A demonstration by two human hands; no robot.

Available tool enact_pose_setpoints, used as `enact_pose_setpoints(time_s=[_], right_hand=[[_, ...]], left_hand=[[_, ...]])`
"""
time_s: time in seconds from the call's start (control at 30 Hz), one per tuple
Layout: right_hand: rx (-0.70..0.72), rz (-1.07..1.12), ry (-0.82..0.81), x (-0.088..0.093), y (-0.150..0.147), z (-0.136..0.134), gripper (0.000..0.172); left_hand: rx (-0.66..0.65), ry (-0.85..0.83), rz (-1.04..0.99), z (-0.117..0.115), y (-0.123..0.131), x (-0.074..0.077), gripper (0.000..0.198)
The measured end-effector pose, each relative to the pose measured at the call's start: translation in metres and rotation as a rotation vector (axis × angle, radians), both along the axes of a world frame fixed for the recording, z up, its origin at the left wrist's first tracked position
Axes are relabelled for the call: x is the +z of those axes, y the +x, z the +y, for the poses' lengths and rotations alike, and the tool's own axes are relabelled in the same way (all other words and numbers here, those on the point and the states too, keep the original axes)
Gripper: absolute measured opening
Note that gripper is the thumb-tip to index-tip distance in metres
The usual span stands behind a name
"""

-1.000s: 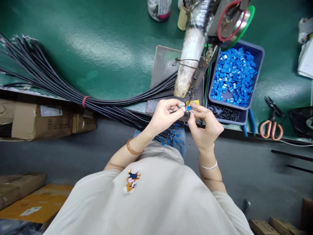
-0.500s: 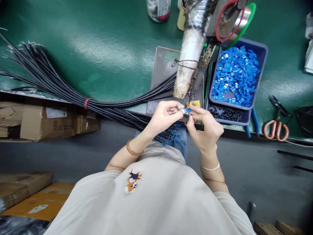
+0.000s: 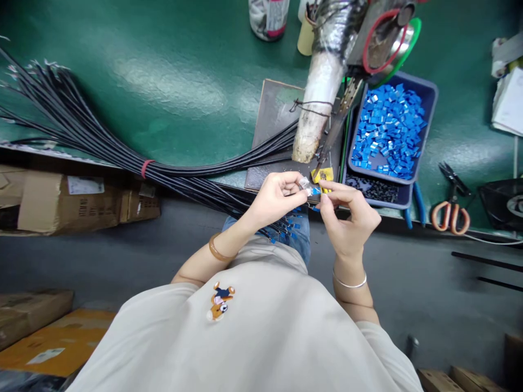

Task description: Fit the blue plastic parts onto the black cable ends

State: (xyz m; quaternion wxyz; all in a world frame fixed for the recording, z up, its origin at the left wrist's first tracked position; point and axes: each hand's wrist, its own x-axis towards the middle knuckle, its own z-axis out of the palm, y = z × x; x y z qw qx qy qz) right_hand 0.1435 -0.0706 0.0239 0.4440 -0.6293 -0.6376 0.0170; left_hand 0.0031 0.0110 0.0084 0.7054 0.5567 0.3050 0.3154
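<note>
My left hand (image 3: 279,197) is closed in a pinch on the wire end of a black cable, where pale wires and a whitish scrap show at the fingertips. A small blue connector (image 3: 314,191) sits at those wires, between my two hands. My right hand (image 3: 349,209) pinches the connector's other side with thumb and forefinger. Just above, the tip of a slanted metal soldering iron (image 3: 327,147) points down at a yellow pad (image 3: 324,175). The exact contact between wires and connector is too small to make out.
A bundle of black cables (image 3: 171,171) with a red tie crosses the bench edge. A white wrapped tube (image 3: 312,109) hangs over a dark board (image 3: 272,114). Right of it are a bin (image 3: 429,114) of blue connectors, a tray (image 3: 404,197) of black pieces and orange-handled scissors (image 3: 450,218).
My hands and the blue connector have shifted slightly down and right, away from the soldering iron's tip. More of the yellow pad shows. The whole view has shifted a little.
</note>
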Motion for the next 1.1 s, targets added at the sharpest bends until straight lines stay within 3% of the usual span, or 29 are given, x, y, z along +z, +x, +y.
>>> enact_pose_setpoints(time_s=[0.17, 0.5, 1.1], right_hand=[[0.083, -0.08, 0.054, 0.001, -0.002, 0.001, 0.014], [-0.033, 0.031, -0.014, -0.01, 0.0, 0.006, 0.008], [0.03, -0.087, 0.123, -0.006, -0.001, 0.014, 0.017]], left_hand=[[0.021, 0.007, -0.023, 0.0, 0.001, -0.001, 0.012], [0.065, -0.036, -0.01, 0.002, 0.005, -0.002, 0.013], [0.123, 0.021, -0.053, 0.006, 0.006, -0.002, 0.008]])
